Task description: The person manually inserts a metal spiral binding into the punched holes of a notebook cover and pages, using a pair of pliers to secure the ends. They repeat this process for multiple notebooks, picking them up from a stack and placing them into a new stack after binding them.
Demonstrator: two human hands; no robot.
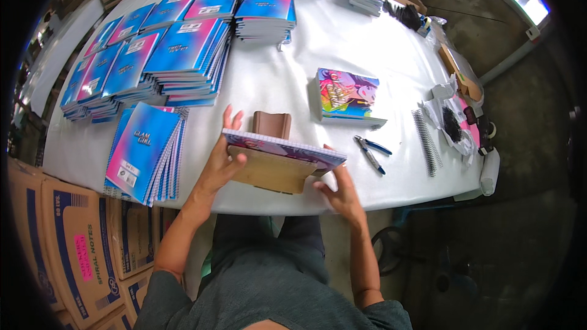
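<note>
Between my two hands a notebook (287,148) is tilted up on edge, with a row of small holes along its upper edge. My left hand (217,162) grips its left end, fingers partly spread behind and thumb in front. At the right end, my right hand (343,194) has its fingers behind the notebook and its thumb in front. A tan, board-like surface (269,174) shows below the notebook; I cannot tell whether it is part of it. Just behind stands a brown grooved block (272,124). Pliers (370,154) with blue-black handles lie to the right.
Stacks of blue-pink spiral notebooks (183,49) fill the table's left side, with a fanned pile (143,153) near the front. A stack of colourful covers (347,95) sits right of centre. Wire coils (427,142) lie farther right. Cardboard boxes (76,244) stand at lower left.
</note>
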